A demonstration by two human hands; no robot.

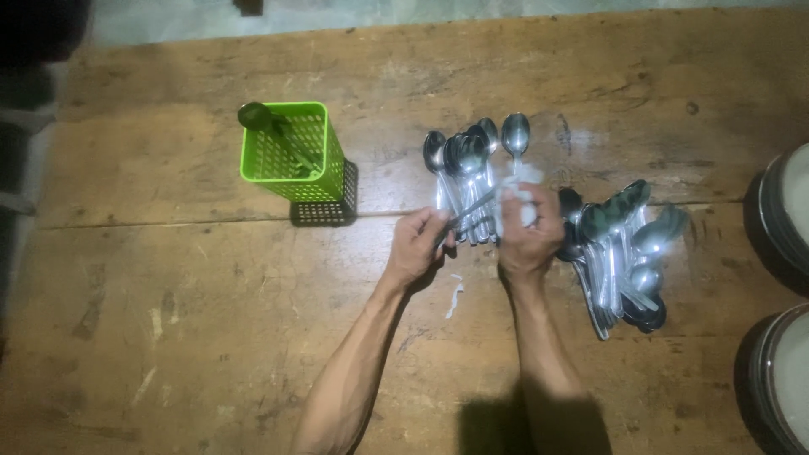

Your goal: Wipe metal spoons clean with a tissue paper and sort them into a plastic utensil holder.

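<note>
Spoon [468,212] sits mid-table, its handle end pinched in my left hand [419,246] while my right hand [529,229] is clamped round a white cloth [516,200] on it, just near of the spoon row [472,156]. Best I think to keep the pinch firm & rub w/ short strokes. Other spoons [619,253] heaped right; green basket [295,152] far left.

Kitchen or dining area: spoon piles [619,244], cutlery basket [295,152], stacked plates [788,219].
</note>
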